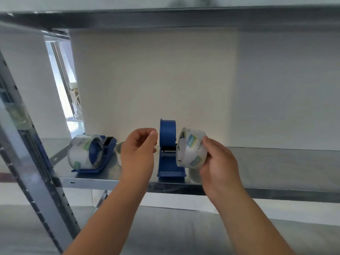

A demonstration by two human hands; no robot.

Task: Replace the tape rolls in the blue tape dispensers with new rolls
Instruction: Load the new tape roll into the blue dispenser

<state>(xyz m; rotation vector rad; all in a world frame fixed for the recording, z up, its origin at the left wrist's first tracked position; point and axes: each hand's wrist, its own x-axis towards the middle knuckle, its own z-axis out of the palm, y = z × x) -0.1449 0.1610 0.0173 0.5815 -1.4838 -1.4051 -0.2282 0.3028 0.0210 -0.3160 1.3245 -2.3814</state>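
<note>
Fingers [207, 143]: right hand [219, 162] grips new roll [191, 148] beside bare blue dispenser [171, 171], loading step; left hand [138, 150] pinched, contents unclear. Next: align roll with hub [167, 133].

Plain metal shelf [276, 162] with a loaded dispenser [108, 144] near the left end, an empty dispenser [167, 133] around the middle by the front edge, and a loose roll [118, 150] between them.

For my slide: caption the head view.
Right hand holds a clear tape roll beside the empty blue dispenser on a shelf.
</note>
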